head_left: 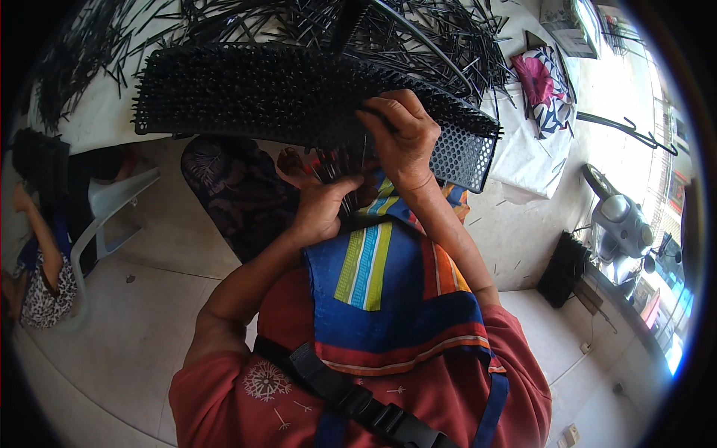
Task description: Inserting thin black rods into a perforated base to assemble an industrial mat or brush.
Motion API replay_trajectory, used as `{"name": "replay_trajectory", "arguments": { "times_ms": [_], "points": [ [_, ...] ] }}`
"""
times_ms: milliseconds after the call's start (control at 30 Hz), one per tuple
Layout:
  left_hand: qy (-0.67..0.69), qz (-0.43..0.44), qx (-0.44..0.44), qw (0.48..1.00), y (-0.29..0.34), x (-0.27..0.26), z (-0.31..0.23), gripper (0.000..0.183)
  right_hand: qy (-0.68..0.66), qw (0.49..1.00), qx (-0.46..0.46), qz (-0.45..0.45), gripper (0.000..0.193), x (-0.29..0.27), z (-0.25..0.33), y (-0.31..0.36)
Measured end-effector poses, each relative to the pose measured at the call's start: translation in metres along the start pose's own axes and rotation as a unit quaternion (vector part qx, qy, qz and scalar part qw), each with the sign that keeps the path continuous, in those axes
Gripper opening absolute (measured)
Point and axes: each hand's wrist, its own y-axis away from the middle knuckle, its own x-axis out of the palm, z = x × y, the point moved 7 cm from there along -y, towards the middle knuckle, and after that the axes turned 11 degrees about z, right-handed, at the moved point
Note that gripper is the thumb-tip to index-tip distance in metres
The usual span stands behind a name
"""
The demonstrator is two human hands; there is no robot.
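Observation:
A long black perforated tray (464, 158) lies across in front of me, most of its holes filled with upright black sticks (239, 89). Bare holes show at its right end. My left hand (320, 200) is closed round a bundle of thin dark rods (334, 166), some with reddish parts, just below the tray's near edge. Over the tray, my right hand (405, 138) is closed with its fingertips pinched together at the edge of the filled part. Whatever it pinches is too small and dark to make out.
Loose black sticks (463, 45) are heaped on the white-covered table (526, 160) behind the tray. A patterned cloth with a pink flower (534, 78) lies at the right. Another person (46, 287) sits at the left by a white plastic chair (93, 216). A scooter (624, 220) stands far right.

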Motion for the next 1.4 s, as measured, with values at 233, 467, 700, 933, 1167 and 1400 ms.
{"name": "replay_trajectory", "arguments": {
  "times_ms": [233, 467, 700, 933, 1167, 1400],
  "points": [
    [0.01, -0.026, -0.006, 1.0, -0.002, -0.011, 0.008, 0.018, 0.163, 0.985, -0.021, 0.059, 0.017, 0.004, 0.021, -0.007],
    [0.001, -0.013, 0.024, 1.0, -0.005, -0.006, 0.004, 0.017, 0.225, 0.973, -0.054, 0.017, 0.027, -0.009, 0.02, 0.001],
    [-0.014, 0.013, -0.016, 1.0, -0.01, -0.01, 0.012, 0.022, 0.185, 0.983, -0.024, 0.001, 0.015, -0.022, -0.004, 0.006],
    [0.008, -0.004, -0.011, 1.0, -0.007, -0.008, 0.009, 0.025, 0.182, 0.982, -0.043, -0.017, 0.018, -0.027, -0.006, 0.012],
    [0.001, 0.023, -0.036, 0.999, -0.004, 0.007, 0.002, 0.023, 0.023, 0.983, 0.157, 0.088, 0.02, -0.03, -0.017, 0.034],
    [-0.027, 0.059, -0.004, 0.998, -0.007, 0.02, -0.006, 0.016, -0.312, 0.865, 0.309, 0.242, 0.012, -0.005, -0.038, 0.049]
  ]
}}
